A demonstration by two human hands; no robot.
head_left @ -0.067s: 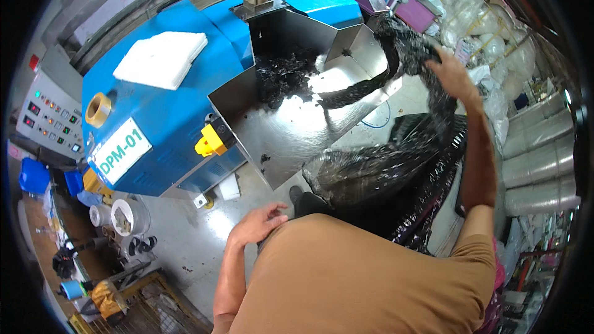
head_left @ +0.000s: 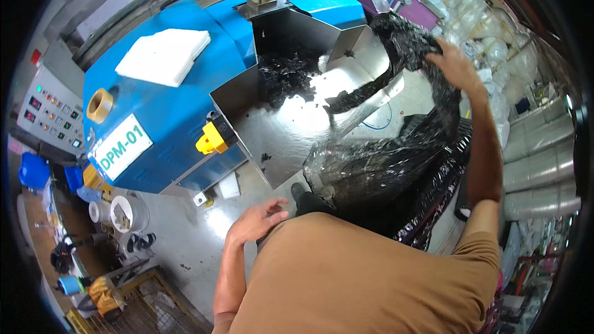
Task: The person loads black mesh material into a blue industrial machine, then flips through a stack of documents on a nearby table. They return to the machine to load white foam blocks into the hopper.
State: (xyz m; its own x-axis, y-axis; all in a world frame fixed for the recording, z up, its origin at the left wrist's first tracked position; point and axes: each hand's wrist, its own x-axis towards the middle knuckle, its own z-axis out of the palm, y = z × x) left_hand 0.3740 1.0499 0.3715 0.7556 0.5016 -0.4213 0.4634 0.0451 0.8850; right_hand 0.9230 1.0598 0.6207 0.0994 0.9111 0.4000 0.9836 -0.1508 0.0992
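My right hand (head_left: 456, 68) is raised at the right, its fingers closed on a bunch of crinkled black plastic film (head_left: 405, 40). One strand of the film reaches from there down into a shiny metal hopper (head_left: 291, 139). More film hangs below the hand and joins a large black heap (head_left: 377, 173) in front of the hopper. Shredded dark scraps (head_left: 288, 77) lie at the hopper's inner end. My left hand (head_left: 258, 219) rests low beside my waist, fingers loosely stretched and holding nothing. The right fingertips are partly hidden by the film.
The hopper adjoins a blue machine (head_left: 167, 148) bearing white folded sheets (head_left: 162, 57), a tape roll (head_left: 99, 106) and a yellow switch (head_left: 212, 139). A control panel (head_left: 49, 108) stands at far left. Clear plastic bags (head_left: 495, 31) and large wrapped rolls (head_left: 538, 164) line the right.
The raised film by my right hand has shifted slightly and bunches a little differently. The whole view has moved a little; my left hand stays at my waist.
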